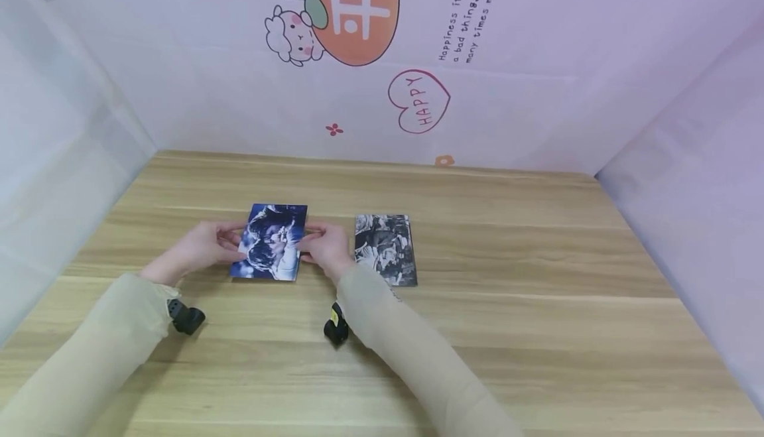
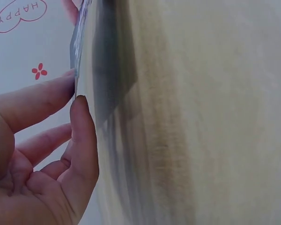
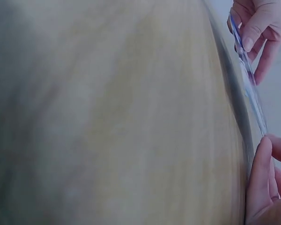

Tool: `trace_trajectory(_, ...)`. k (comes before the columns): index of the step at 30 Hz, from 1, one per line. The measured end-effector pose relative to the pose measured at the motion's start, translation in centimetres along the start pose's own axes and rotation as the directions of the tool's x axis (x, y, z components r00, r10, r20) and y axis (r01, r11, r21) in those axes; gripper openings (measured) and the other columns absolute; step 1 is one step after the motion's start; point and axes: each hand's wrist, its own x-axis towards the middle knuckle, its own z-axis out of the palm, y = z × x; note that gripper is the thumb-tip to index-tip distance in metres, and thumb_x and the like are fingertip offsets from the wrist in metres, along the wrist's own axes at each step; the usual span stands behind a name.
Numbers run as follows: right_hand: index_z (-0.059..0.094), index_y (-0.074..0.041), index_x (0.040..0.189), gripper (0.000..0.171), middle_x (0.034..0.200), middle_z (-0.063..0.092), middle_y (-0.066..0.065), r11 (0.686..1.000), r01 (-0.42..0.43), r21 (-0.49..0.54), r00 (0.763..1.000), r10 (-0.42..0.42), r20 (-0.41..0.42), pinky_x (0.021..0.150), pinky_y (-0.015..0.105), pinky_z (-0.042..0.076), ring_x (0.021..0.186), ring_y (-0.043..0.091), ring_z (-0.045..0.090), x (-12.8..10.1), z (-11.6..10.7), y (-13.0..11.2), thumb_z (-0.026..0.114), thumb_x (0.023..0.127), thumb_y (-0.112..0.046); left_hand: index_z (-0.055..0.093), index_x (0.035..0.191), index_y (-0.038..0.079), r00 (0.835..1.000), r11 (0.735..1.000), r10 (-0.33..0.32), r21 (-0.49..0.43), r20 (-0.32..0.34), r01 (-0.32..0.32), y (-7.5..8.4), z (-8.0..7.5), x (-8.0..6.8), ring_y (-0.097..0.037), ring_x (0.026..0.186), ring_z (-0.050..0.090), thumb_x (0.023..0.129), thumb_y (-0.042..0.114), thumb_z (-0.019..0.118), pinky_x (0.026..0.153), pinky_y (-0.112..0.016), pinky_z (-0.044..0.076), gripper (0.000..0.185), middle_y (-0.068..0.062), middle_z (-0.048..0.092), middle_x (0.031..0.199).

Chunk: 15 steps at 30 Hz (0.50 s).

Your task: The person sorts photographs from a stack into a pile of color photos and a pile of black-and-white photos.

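A blue-toned picture card (image 1: 273, 241) is held slightly above the wooden table, its shadow falling on the wood in the wrist views. My left hand (image 1: 209, 243) pinches its left edge between thumb and fingers. On the opposite edge, my right hand (image 1: 326, 246) pinches it the same way. Seen nearly edge-on, the card (image 2: 78, 44) looks thin in the left wrist view. To the right of my right hand lies a black-and-white picture card (image 1: 384, 248), its lower part partly behind the right sleeve.
A wood-grain table (image 1: 537, 291) spreads beneath both arms. White printed cloth (image 1: 507, 112) stands along its back edge, with more cloth at the left and right sides. A small black device (image 1: 187, 317) sits at the left wrist, another (image 1: 336, 327) at the right.
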Motion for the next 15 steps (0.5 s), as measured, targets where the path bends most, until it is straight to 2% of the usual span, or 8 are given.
trace_trajectory(7, 0.063, -0.001, 0.119, 0.05, 0.085, 0.069, 0.01, 0.973, 0.068, -0.222, 0.998, -0.066, 0.016, 0.059, 0.02, 0.057, 0.069, 0.016, 0.066, 0.24, 0.08, -0.17, 0.074, 0.071, 0.009, 0.03, 0.14, -0.012, 1.0, 1.0, -0.015, -0.025, 0.015, 0.015, -0.33, 0.16, 0.16, -0.011, 0.082, 0.06, 0.079, 0.005, 0.071, 0.07, -0.018, 0.055, 0.075, -0.022, 0.06, 0.106)
trace_trajectory(15, 0.062, -0.001, 0.119, 0.051, 0.079, 0.068, 0.005, 0.927, 0.104, -0.359, 0.995, -0.099, 0.034, 0.059, 0.018, 0.055, 0.065, 0.011, 0.062, 0.09, 0.12, -0.18, 0.077, 0.071, 0.004, 0.037, 0.134, -0.016, 0.999, 0.996, 0.034, 0.08, -0.013, -0.033, -0.03, 0.49, 0.01, -0.014, 0.078, 0.06, 0.076, 0.007, 0.073, 0.067, -0.019, 0.052, 0.072, -0.018, 0.066, 0.094)
